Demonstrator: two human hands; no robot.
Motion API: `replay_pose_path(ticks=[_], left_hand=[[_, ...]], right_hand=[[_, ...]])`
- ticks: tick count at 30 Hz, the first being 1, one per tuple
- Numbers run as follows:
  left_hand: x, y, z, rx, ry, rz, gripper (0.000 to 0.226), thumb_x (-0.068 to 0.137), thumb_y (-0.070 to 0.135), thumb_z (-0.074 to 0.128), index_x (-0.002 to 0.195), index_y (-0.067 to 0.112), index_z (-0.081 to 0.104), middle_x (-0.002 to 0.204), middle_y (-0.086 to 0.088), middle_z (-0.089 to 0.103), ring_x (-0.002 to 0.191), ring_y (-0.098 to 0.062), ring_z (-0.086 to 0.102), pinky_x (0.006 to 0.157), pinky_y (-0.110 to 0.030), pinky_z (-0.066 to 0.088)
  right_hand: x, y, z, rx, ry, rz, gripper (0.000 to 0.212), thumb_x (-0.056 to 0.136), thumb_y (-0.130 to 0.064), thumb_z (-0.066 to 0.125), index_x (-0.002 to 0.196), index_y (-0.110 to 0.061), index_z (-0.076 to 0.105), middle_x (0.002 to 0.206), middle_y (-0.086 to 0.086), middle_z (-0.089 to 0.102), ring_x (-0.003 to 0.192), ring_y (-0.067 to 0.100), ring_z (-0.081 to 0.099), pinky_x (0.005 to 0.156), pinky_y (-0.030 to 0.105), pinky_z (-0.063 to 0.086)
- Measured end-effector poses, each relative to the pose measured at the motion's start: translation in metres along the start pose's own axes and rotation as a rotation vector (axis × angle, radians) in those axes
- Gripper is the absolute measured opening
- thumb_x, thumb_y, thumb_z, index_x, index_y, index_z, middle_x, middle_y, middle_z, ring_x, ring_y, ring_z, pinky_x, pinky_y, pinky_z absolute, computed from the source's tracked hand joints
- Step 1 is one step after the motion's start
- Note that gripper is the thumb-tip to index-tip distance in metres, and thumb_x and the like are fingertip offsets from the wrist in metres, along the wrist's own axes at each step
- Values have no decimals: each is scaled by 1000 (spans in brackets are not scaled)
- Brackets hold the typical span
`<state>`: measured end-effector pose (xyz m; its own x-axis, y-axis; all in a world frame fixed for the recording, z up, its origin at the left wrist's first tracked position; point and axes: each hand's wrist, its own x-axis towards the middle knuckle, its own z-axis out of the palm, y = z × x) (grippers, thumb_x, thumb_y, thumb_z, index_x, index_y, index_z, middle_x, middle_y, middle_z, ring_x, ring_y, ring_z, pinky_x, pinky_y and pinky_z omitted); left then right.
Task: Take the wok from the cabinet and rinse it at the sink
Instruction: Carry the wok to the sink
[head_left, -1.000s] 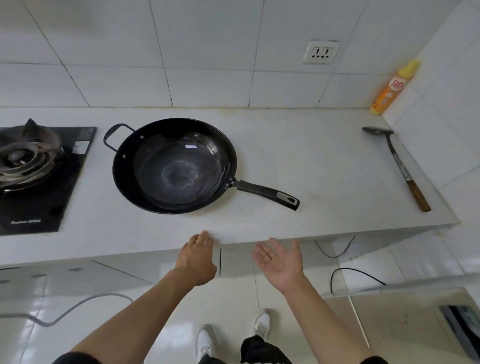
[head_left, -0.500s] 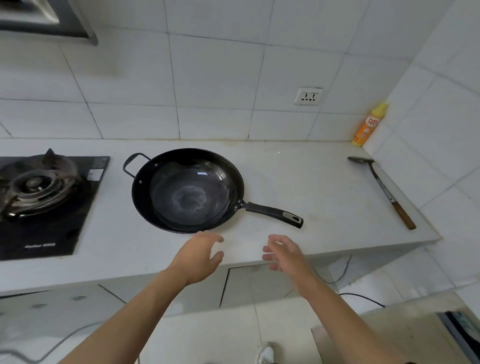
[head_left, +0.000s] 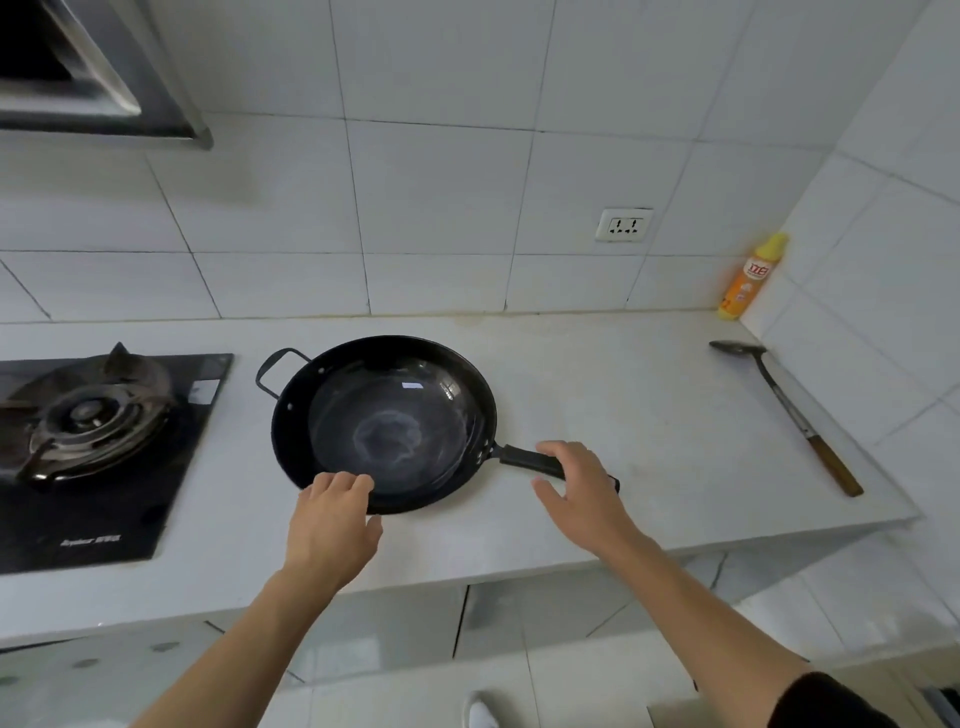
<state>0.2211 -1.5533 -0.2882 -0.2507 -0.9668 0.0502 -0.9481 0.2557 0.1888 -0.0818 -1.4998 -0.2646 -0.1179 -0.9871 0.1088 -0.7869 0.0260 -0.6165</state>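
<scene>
Where the wok (head_left: 384, 423) sits on the countertop (head_left: 649, 415), its bowl holds nothing (whitish ring at centre). Long handle (head_left: 530, 460) points right, loop handle left. Right hand (head_left: 582, 491) over the handle, fingers apart; left hand (head_left: 332, 525) at the near rim, fingers loosely spread.

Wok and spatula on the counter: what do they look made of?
Wok: dark metal, probably seasoned steel, glossy inside with a pale worn patch; its long handle looks like matte black plastic. Spatula: grey metal blade and shaft, brown grip that looks wooden.
</scene>
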Motion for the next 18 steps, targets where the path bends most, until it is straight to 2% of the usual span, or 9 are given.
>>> replay_pose_path(ticks=[4, 7, 10, 13, 16, 18], left_hand=[[17, -2, 5, 72, -69, 5, 39, 82, 41, 72, 118, 28, 62, 113, 9, 65, 108, -16, 55, 94, -30, 47], [20, 1, 6, 130, -143, -26, 30, 85, 40, 66, 112, 27, 61, 100, 10, 66, 97, -15, 57, 83, -27, 45], [17, 4, 9, 129, -144, -105, 23, 85, 34, 64, 107, 26, 63, 94, 10, 66, 93, -15, 58, 73, -25, 42], [15, 5, 14, 117, -125, -137, 22, 86, 31, 64, 106, 25, 63, 94, 9, 64, 94, -16, 57, 75, -26, 45], [12, 5, 17, 130, -147, -122, 20, 84, 34, 67, 101, 25, 62, 92, 9, 62, 92, -16, 56, 78, -27, 46], [11, 1, 21, 148, -146, -113, 23, 73, 33, 79, 90, 26, 65, 81, 12, 61, 81, -14, 57, 70, -25, 49]], right_hand=[[44, 13, 2, -156, 11, -43, 45, 89, -28, 62, 132, -19, 51, 133, 1, 51, 122, 23, 45, 103, 38, 36], [70, 23, 7, -260, -105, -50, 52, 89, -34, 61, 138, -21, 46, 139, 3, 45, 128, 25, 41, 107, 39, 30], [87, 33, 16, -347, -179, -25, 59, 88, -39, 61, 141, -23, 40, 143, 4, 41, 128, 27, 41, 107, 42, 29], [103, 42, 23, -368, -232, -20, 60, 88, -38, 63, 139, -20, 39, 138, 6, 43, 121, 28, 46, 101, 42, 37], [111, 46, 29, -292, -282, -52, 52, 88, -34, 64, 133, -20, 42, 129, 6, 49, 113, 27, 51, 94, 39, 44], [114, 45, 32, -213, -337, -88, 48, 86, -36, 66, 127, -23, 45, 122, 3, 51, 106, 24, 53, 87, 37, 46]])
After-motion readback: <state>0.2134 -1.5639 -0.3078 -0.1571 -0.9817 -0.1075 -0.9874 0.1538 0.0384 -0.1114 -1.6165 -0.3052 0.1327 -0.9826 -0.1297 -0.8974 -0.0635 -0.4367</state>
